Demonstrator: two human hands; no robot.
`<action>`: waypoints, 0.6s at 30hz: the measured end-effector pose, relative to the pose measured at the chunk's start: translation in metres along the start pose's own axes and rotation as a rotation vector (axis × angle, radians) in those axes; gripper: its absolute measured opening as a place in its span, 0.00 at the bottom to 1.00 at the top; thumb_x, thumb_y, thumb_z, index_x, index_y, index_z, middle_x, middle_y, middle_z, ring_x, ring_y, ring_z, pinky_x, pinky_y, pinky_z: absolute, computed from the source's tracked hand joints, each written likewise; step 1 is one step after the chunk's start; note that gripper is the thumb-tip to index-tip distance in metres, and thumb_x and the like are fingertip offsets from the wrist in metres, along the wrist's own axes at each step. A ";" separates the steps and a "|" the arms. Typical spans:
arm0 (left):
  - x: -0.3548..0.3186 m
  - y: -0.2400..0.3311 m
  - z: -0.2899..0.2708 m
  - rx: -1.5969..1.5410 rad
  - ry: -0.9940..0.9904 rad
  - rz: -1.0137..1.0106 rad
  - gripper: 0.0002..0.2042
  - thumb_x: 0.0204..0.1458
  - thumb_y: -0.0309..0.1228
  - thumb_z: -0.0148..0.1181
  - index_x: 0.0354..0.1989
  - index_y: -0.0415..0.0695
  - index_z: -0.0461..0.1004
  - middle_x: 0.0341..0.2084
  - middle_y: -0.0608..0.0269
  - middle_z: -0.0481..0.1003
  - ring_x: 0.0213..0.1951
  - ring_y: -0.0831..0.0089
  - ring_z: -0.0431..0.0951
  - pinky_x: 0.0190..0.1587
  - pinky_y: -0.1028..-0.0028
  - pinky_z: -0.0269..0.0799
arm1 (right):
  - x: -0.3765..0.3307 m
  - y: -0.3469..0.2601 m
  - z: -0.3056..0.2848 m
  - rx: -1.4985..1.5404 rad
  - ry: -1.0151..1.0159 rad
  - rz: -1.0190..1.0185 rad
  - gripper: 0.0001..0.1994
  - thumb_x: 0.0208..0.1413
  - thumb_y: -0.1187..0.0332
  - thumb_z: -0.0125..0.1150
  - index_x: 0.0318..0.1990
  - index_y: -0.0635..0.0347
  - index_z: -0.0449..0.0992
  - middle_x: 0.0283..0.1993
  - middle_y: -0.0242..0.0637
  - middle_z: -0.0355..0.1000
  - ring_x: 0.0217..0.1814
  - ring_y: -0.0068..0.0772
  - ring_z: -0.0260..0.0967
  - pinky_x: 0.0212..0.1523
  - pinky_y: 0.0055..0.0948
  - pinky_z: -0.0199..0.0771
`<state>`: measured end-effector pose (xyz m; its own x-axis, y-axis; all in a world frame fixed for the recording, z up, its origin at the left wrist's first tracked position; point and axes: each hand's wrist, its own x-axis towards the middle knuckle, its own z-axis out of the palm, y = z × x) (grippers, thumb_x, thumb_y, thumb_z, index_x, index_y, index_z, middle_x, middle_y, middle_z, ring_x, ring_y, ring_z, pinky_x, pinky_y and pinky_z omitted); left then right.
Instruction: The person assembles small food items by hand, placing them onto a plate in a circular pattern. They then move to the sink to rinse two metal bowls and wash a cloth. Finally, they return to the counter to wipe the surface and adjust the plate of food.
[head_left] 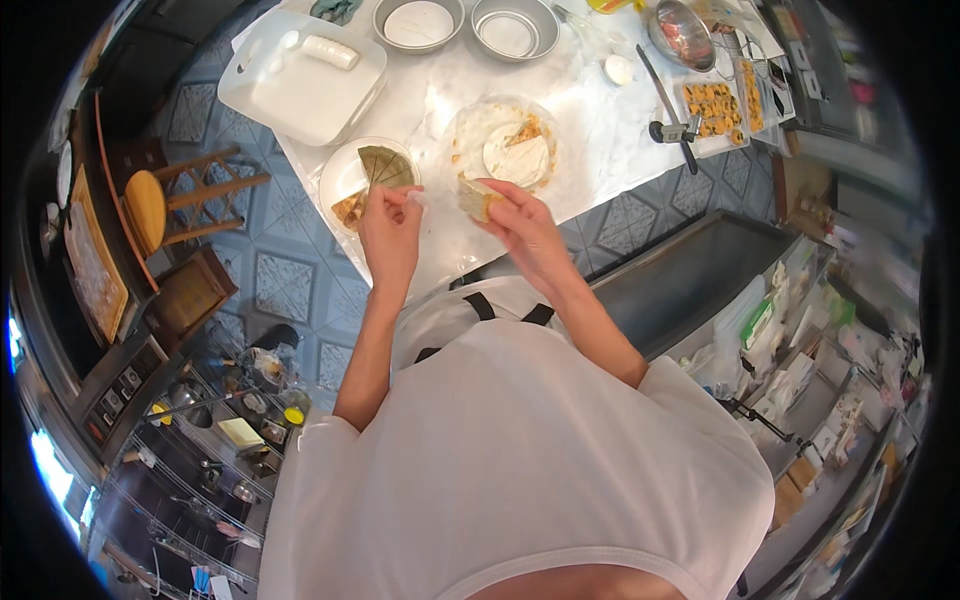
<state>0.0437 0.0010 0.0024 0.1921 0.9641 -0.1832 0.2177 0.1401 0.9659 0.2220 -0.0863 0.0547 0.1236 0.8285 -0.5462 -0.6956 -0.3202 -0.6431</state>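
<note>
My right hand (525, 228) holds a pale wedge of cake (473, 200) with a yellowish edge, gripped between thumb and fingers just past the table's near edge. My left hand (390, 235) is closed in a pinch; a small whitish bit shows at its fingertips, too small to name. Beside and partly behind that hand is a white plate (342, 175) bearing green cake wedges (386, 167) and an orange-brown wedge (348, 210). Beyond my right hand lies a round white cake base (500, 158) ringed with crumbs, with one orange wedge (525, 130) on it.
A translucent plastic tub (300, 95) with a white roll (330, 52) stands at the far left. Farther back are two round cake pans (420, 25), (515, 28). To the right are a metal bowl (683, 35), a black clamp arm (665, 110) and trays of orange pieces (712, 108).
</note>
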 end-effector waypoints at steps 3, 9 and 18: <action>-0.006 0.011 0.005 0.139 -0.024 0.005 0.06 0.60 0.23 0.61 0.40 0.35 0.70 0.32 0.49 0.83 0.30 0.66 0.82 0.34 0.69 0.75 | 0.005 0.008 0.030 0.270 -0.123 0.092 0.22 0.69 0.66 0.58 0.65 0.68 0.67 0.62 0.40 0.73 0.63 0.29 0.71 0.70 0.30 0.68; -0.015 -0.012 0.007 0.101 -0.067 -0.029 0.09 0.64 0.24 0.57 0.46 0.31 0.78 0.29 0.53 0.82 0.30 0.71 0.80 0.34 0.72 0.74 | 0.021 0.029 0.029 0.235 -0.021 0.091 0.21 0.69 0.67 0.58 0.64 0.68 0.68 0.59 0.40 0.73 0.63 0.28 0.72 0.69 0.29 0.70; -0.019 -0.004 0.013 -0.255 -0.049 -0.336 0.14 0.69 0.32 0.51 0.49 0.35 0.80 0.36 0.64 0.82 0.37 0.81 0.79 0.42 0.77 0.75 | 0.021 0.036 0.015 -0.121 0.098 0.043 0.19 0.65 0.71 0.63 0.60 0.68 0.73 0.54 0.38 0.77 0.57 0.22 0.73 0.62 0.23 0.71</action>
<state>0.0522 -0.0205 -0.0003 0.1974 0.8446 -0.4977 0.0335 0.5016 0.8644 0.1896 -0.0734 0.0280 0.1678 0.7662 -0.6203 -0.6119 -0.4124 -0.6749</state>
